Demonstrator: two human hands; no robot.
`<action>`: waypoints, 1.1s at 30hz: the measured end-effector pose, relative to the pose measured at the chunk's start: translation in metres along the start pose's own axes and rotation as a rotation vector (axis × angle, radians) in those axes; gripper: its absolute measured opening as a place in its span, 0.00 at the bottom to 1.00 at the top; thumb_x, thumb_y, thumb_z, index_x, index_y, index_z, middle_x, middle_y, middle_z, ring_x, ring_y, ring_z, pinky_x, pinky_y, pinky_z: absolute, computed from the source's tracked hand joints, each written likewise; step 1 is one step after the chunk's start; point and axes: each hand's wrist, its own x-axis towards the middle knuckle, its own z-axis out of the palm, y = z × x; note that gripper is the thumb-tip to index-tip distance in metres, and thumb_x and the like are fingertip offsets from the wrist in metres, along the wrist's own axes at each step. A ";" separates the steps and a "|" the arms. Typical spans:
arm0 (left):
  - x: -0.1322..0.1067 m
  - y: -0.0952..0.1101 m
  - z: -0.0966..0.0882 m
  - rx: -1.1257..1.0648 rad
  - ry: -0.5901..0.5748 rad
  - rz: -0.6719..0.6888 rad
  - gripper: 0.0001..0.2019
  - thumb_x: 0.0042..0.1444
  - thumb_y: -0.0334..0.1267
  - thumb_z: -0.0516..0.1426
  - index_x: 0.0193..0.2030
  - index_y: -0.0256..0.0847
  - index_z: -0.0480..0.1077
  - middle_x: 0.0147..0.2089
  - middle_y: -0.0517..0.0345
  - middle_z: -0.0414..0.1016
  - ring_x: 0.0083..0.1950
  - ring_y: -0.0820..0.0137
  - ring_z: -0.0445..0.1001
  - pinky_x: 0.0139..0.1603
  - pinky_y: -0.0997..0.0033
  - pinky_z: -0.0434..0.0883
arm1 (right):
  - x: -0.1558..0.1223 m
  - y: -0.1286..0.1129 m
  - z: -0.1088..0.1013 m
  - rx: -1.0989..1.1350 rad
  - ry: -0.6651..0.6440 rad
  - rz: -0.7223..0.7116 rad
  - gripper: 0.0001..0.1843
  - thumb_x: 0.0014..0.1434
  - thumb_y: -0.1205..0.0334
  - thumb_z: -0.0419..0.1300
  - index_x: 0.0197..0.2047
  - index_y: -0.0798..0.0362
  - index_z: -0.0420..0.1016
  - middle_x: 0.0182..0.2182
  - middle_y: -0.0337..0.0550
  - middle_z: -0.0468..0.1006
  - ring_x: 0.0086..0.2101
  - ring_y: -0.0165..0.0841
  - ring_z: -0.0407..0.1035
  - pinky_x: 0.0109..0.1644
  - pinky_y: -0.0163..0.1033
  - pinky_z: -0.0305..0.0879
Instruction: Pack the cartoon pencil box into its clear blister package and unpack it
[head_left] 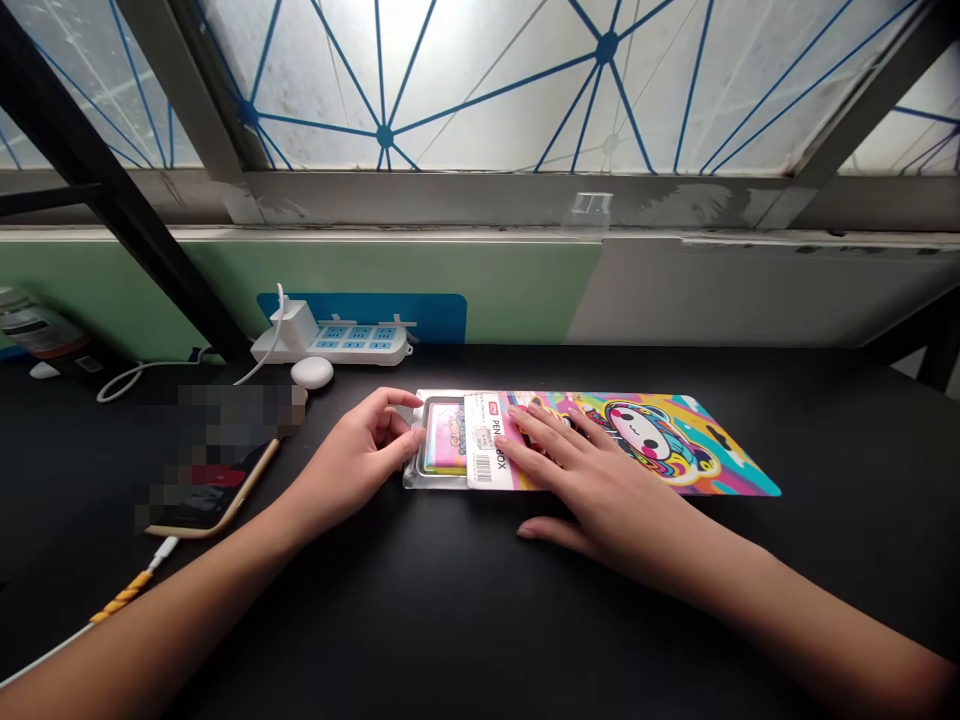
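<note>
A colourful pen box in clear plastic wrap lies flat on the black table, with a white barcode label near its left end. My left hand pinches the wrap at the box's left end between thumb and fingers. My right hand lies flat on top of the box with its fingers stretched out towards the label.
A phone on a charging cable lies to the left of my left hand. A white power strip with a plugged adapter and a small white round object sit at the table's back edge. A bottle stands far left.
</note>
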 end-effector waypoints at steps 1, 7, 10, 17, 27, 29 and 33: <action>-0.001 0.001 0.001 -0.007 -0.009 -0.007 0.18 0.62 0.48 0.61 0.55 0.44 0.66 0.31 0.65 0.70 0.31 0.70 0.69 0.32 0.72 0.66 | 0.000 -0.001 0.000 0.007 0.001 -0.003 0.39 0.65 0.49 0.63 0.74 0.52 0.57 0.73 0.57 0.56 0.70 0.57 0.51 0.68 0.70 0.55; -0.002 0.009 0.005 -0.096 -0.042 -0.078 0.21 0.61 0.48 0.62 0.56 0.43 0.65 0.27 0.66 0.69 0.27 0.72 0.68 0.29 0.73 0.65 | -0.003 0.009 -0.009 0.094 -0.066 0.006 0.42 0.64 0.43 0.62 0.75 0.43 0.54 0.72 0.51 0.58 0.70 0.56 0.51 0.69 0.69 0.54; 0.000 0.011 0.003 -0.099 -0.048 -0.103 0.21 0.60 0.47 0.62 0.56 0.43 0.65 0.25 0.67 0.67 0.25 0.73 0.66 0.26 0.74 0.62 | -0.008 0.021 -0.015 0.142 -0.132 0.001 0.42 0.65 0.37 0.58 0.76 0.39 0.50 0.74 0.46 0.54 0.71 0.54 0.48 0.69 0.69 0.53; 0.008 0.004 -0.040 0.143 0.001 -0.104 0.24 0.58 0.51 0.63 0.57 0.45 0.65 0.28 0.65 0.69 0.25 0.71 0.65 0.23 0.75 0.60 | -0.021 0.041 -0.018 0.169 -0.144 0.033 0.37 0.67 0.40 0.57 0.74 0.31 0.52 0.73 0.39 0.56 0.70 0.51 0.53 0.69 0.64 0.58; 0.012 -0.005 -0.096 0.447 0.010 -0.059 0.23 0.53 0.52 0.63 0.54 0.48 0.73 0.22 0.65 0.64 0.22 0.69 0.61 0.21 0.73 0.56 | -0.030 0.048 -0.022 0.183 -0.117 0.063 0.33 0.65 0.39 0.59 0.70 0.36 0.65 0.69 0.40 0.65 0.66 0.49 0.62 0.67 0.58 0.64; 0.011 -0.010 -0.110 0.553 0.017 -0.073 0.21 0.55 0.50 0.61 0.55 0.48 0.75 0.21 0.66 0.62 0.22 0.70 0.60 0.21 0.74 0.55 | -0.031 0.054 -0.021 0.172 -0.115 0.104 0.29 0.65 0.40 0.59 0.66 0.38 0.70 0.66 0.42 0.71 0.63 0.48 0.67 0.64 0.59 0.66; 0.006 -0.015 -0.116 0.803 0.126 -0.070 0.19 0.58 0.47 0.60 0.54 0.48 0.77 0.24 0.63 0.69 0.24 0.67 0.67 0.22 0.75 0.58 | -0.022 0.057 -0.016 0.097 -0.053 0.131 0.29 0.66 0.42 0.59 0.65 0.45 0.71 0.66 0.50 0.71 0.62 0.51 0.67 0.66 0.69 0.59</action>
